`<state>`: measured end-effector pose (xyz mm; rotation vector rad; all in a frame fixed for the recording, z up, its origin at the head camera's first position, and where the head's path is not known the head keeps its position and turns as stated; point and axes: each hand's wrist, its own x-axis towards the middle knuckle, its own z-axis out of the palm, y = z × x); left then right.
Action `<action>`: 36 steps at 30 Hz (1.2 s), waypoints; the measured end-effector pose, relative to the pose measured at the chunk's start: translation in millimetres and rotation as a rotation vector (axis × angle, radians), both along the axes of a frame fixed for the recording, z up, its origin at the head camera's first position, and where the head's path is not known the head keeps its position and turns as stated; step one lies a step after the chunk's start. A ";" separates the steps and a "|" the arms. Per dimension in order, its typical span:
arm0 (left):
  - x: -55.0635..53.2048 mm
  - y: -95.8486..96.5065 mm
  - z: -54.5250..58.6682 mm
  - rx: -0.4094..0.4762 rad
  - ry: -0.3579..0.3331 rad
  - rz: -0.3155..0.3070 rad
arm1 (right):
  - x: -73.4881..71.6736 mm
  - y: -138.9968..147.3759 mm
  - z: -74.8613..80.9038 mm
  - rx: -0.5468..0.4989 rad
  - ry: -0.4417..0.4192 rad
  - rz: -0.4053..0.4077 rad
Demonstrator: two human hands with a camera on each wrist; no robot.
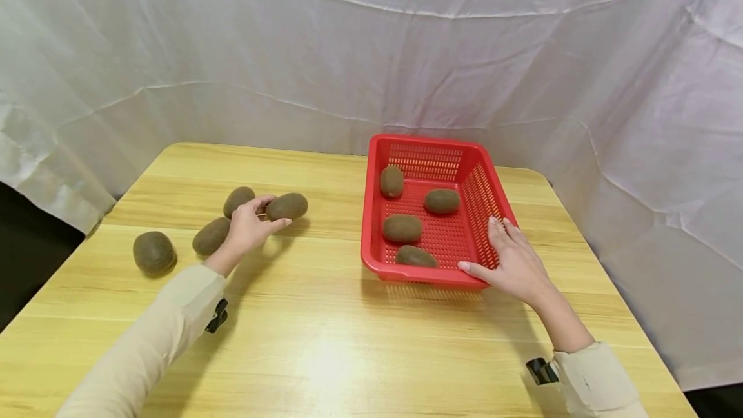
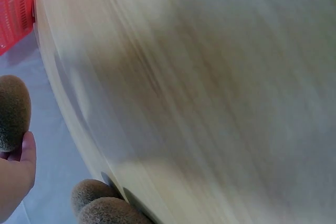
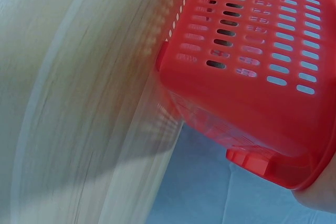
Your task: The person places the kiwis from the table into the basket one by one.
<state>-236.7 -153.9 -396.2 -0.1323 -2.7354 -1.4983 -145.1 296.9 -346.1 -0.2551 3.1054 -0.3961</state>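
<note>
My left hand (image 1: 248,229) grips a brown, fuzzy kiwi (image 1: 288,206) between thumb and fingers, over the left part of the table. In the left wrist view the same kiwi (image 2: 13,113) sticks up from the fingertips. Around that hand lie three more kiwis: one just behind it (image 1: 238,200), one beside the wrist (image 1: 210,237) and one farther left (image 1: 153,253). At the near right corner of a red plastic basket (image 1: 426,276), my right hand (image 1: 516,266) rests with fingers extended on the side rim and thumb on the front rim. Several kiwis (image 1: 402,229) lie inside the basket.
The wooden table (image 1: 313,315) carries the basket right of centre. A pale cloth (image 1: 325,37) hangs behind the table and along its sides. Slotted walls of the basket (image 3: 247,98) fill the upper right of the right wrist view.
</note>
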 end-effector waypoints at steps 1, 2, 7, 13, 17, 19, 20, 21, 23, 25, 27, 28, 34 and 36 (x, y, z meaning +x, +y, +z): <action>0.6 0.4 0.5 0.003 0.001 -0.004 | 0.2 -0.1 0.1 -0.001 0.003 0.002; 1.2 0.7 0.9 0.006 0.002 -0.007 | 0.3 -0.1 0.1 0.000 0.005 0.003; 3.2 3.3 3.3 0.022 0.001 -0.021 | 1.0 -0.2 0.6 0.000 0.014 0.010; 2.8 11.6 5.5 0.044 -0.002 -0.030 | 1.0 -0.5 1.3 -0.003 0.023 0.008; 2.3 18.3 6.9 0.066 0.001 -0.044 | 0.5 -0.2 0.2 -0.006 0.034 0.005; 2.5 21.2 7.3 0.071 0.001 -0.053 | 0.3 -0.3 0.3 -0.001 0.033 0.007; 2.8 22.5 7.8 0.072 -0.001 -0.056 | 0.2 -0.2 0.3 0.002 0.031 0.008; 3.1 23.7 8.1 0.076 -0.001 -0.058 | -0.1 -0.3 0.6 0.006 0.027 0.011; 4.1 25.6 8.6 0.078 0.001 -0.062 | -0.4 -0.7 1.2 0.006 0.026 0.013; 5.0 27.1 8.6 0.077 0.005 -0.067 | -0.4 -0.7 1.7 0.005 0.025 0.014; 6.0 28.4 8.7 0.073 0.011 -0.071 | -0.1 -0.5 1.9 0.000 0.025 0.014; 6.5 28.9 8.4 0.070 0.013 -0.072 | 0.5 -0.4 2.1 -0.003 0.024 0.014; 9.0 28.5 7.6 0.067 0.025 -0.078 | 3.4 2.3 2.5 -0.088 0.026 0.023; 9.8 27.8 7.7 0.067 0.023 -0.075 | 4.9 3.8 3.4 -0.128 0.025 0.023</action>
